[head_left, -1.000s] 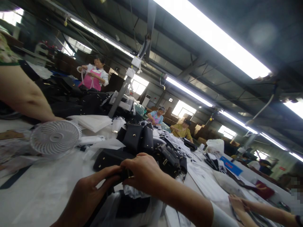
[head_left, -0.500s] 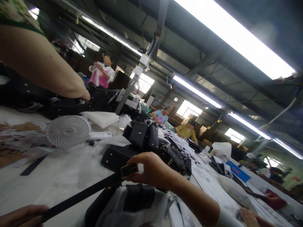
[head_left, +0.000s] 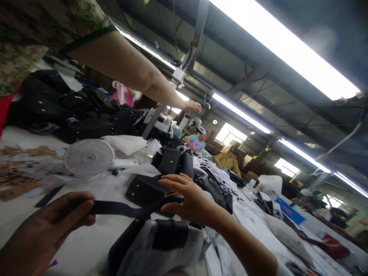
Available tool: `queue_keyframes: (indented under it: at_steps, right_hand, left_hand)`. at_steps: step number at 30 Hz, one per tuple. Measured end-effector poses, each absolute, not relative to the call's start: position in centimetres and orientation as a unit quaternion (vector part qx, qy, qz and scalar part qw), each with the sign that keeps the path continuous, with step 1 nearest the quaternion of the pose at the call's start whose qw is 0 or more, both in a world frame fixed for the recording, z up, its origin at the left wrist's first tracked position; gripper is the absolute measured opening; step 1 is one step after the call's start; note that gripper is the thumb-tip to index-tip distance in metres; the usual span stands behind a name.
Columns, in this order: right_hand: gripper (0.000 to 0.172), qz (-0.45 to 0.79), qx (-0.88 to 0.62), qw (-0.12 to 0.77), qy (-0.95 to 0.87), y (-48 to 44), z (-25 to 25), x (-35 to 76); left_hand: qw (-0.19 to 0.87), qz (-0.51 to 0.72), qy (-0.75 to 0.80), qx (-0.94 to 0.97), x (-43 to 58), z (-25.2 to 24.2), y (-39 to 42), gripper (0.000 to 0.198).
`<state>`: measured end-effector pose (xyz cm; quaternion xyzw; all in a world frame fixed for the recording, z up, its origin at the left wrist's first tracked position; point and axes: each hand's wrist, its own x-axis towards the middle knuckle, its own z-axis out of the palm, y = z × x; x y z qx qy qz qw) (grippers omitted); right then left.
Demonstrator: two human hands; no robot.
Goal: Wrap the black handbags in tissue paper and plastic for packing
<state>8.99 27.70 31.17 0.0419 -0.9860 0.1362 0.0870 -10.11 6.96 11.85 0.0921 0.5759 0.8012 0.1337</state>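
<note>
My left hand (head_left: 61, 226) pinches one end of a black strap (head_left: 115, 208) between thumb and fingers at the lower left. The strap runs right toward my right hand (head_left: 188, 195), whose fingers are spread around the gold buckle (head_left: 171, 194) without visibly closing on it. Just below lies a black handbag (head_left: 169, 234), partly wrapped in thin white translucent material (head_left: 138, 249). Behind my right hand are more black bags (head_left: 169, 163) with small gold fittings.
A white fan (head_left: 89, 158) lies left of centre beside paper scraps (head_left: 23, 172). Another person's arm (head_left: 138, 73) reaches across from the upper left, above heaped black bags (head_left: 86, 115). A blurred grey-white thing (head_left: 195, 123) is beneath that hand. Co-workers sit farther back.
My left hand has come up and right with the strap. My right hand's fingers have spread from their grip at the buckle. The other person's arm has swung right from the heaped bags.
</note>
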Motion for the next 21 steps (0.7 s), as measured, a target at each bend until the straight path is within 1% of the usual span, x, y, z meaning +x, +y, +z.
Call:
queue_keyframes:
  at_steps: [1,3,4,7,9,11,12,14,16,18,21]
  right_hand:
    - [0.058,0.145,0.074,0.085,-0.983,26.6,31.2,8.7]
    - [0.050,0.200,0.105,0.051,-0.973,24.6,31.5,8.1]
    - [0.047,0.235,0.098,0.027,-0.967,23.9,31.7,7.9]
    - [0.042,0.331,0.012,-0.006,-0.944,23.4,31.8,7.5]
    - [0.046,0.407,-0.040,-0.004,-0.912,24.0,31.5,7.4]
    - [0.049,0.461,-0.072,-0.001,-0.885,24.7,31.0,7.5]
    - [0.048,0.466,-0.078,-0.001,-0.882,24.9,30.8,7.6]
    - [0.042,0.440,-0.081,0.000,-0.894,25.1,30.4,7.7]
    - [0.036,0.411,-0.084,-0.001,-0.908,25.1,30.2,7.6]
    - [0.033,0.394,-0.086,0.005,-0.915,25.0,30.1,7.4]
    - [0.030,0.365,-0.056,0.017,-0.929,24.5,29.9,6.8]
  left_hand:
    - [0.166,0.817,0.542,0.102,-9.1,13.4,7.3,0.073]
    - [0.186,0.817,0.521,0.164,-7.3,16.3,8.0,0.063]
    - [0.188,0.808,0.520,0.203,-6.7,17.5,8.3,0.058]
    - [0.182,0.800,0.507,0.265,-5.8,19.6,9.1,0.051]
    - [0.192,0.812,0.486,0.260,-5.9,19.8,9.5,0.055]
    - [0.207,0.822,0.467,0.253,-6.1,18.9,10.1,0.062]
    - [0.211,0.818,0.466,0.261,-6.2,18.0,10.4,0.064]
    - [0.201,0.794,0.493,0.294,-6.4,15.5,11.2,0.059]
    - [0.181,0.746,0.552,0.327,-6.4,12.6,11.9,0.055]
    - [0.192,0.709,0.594,0.328,-6.2,10.1,12.4,0.054]
    - [0.218,0.692,0.599,0.340,-5.5,8.8,12.8,0.051]
